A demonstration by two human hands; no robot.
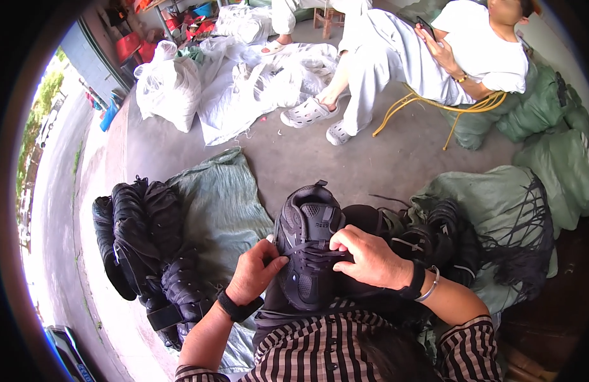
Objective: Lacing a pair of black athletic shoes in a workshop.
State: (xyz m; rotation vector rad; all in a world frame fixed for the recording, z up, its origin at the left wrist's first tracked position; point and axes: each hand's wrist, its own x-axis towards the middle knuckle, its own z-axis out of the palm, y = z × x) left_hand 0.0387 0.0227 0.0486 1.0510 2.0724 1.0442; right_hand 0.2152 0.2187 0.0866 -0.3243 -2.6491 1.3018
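Note:
A black sneaker (301, 223) rests on my lap, its toe toward me and its heel loop pointing away. Dark shoelaces (310, 254) cross its tongue. At the sneaker's left side, my left hand (259, 270) is closed, thumb and forefinger pinching a lace that runs to them from the eyelets. On the other side my right hand (371, 258) pinches the lace close to the upper, its remaining fingers curled. A dark band circles each of my wrists, and a bangle (431, 284) sits on the right one.
Black shoes (145, 216) lie piled on a green woven sheet (221, 191) at left. More dark shoes (444, 232) and loose black laces (520, 242) lie at right. Ahead, a person sits on a yellow-framed chair (402, 105) holding a phone. White sacks (170, 89) stand far left.

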